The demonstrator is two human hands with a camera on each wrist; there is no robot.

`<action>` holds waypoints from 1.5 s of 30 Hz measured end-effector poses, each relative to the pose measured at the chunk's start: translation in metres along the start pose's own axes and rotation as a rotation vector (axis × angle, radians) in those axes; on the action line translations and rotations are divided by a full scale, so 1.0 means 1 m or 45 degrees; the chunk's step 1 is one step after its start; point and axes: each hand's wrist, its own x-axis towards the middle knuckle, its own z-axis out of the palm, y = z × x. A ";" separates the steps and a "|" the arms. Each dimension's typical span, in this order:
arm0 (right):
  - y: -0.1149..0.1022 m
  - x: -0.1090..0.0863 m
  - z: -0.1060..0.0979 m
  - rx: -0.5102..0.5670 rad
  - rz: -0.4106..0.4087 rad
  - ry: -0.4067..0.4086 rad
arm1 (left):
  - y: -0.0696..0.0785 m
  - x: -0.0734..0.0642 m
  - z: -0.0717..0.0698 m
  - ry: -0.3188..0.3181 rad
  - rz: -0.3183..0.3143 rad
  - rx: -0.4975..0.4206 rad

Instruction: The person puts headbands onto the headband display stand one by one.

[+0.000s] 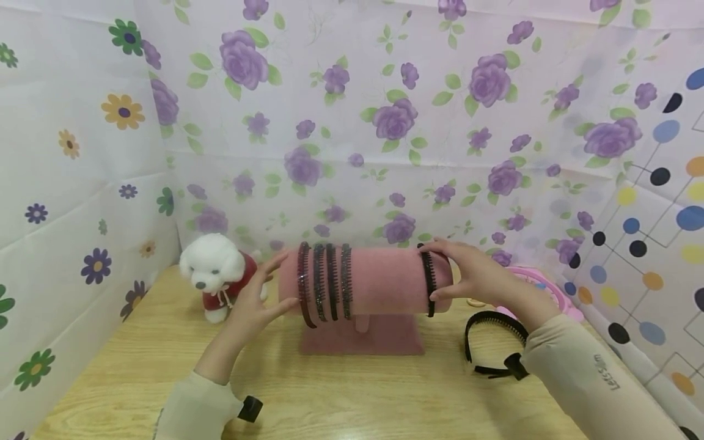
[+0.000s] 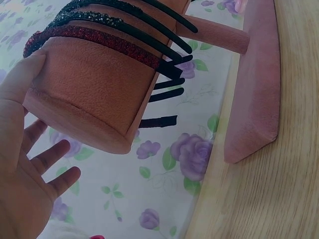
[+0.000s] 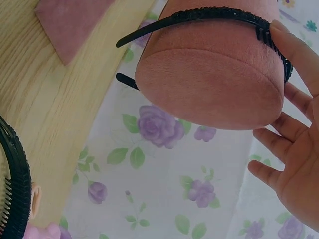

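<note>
A pink plush headband stand (image 1: 385,281) with a roll-shaped top stands on the table. Several headbands circle its left part: a dark red glittery headband (image 1: 305,284) outermost, then black and sparkly toothed ones (image 1: 332,281). My left hand (image 1: 255,299) is at the roll's left end, its thumb tip resting beside the red headband and its other fingers spread past the end. Near the right end sits a black toothed headband (image 1: 428,281). My right hand (image 1: 478,275) holds this band between thumb and index finger, the other fingers spread behind the roll's end.
Behind my left hand sits a white toy dog (image 1: 211,269) in red. Another black headband (image 1: 495,315) lies on the wooden table (image 1: 341,397) under my right forearm, in front of a pink plastic item (image 1: 555,296). Flowered cloth (image 1: 352,122) hangs behind.
</note>
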 end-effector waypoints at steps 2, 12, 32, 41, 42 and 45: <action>-0.001 0.001 0.000 0.001 0.011 -0.003 | 0.000 0.000 0.000 0.002 0.007 0.003; -0.006 0.006 -0.001 -0.083 0.015 0.003 | -0.002 0.001 0.001 0.010 0.010 0.007; -0.016 0.015 0.006 -0.087 -0.046 0.040 | 0.000 0.000 0.001 0.000 -0.035 -0.040; -0.023 0.018 0.010 -0.111 -0.038 0.042 | -0.002 0.000 0.001 -0.012 -0.084 -0.056; -0.024 0.019 0.010 -0.114 -0.037 0.041 | -0.002 0.000 0.002 -0.012 -0.081 -0.054; -0.026 0.019 0.012 -0.118 -0.037 0.047 | -0.003 0.000 0.002 -0.009 -0.074 -0.052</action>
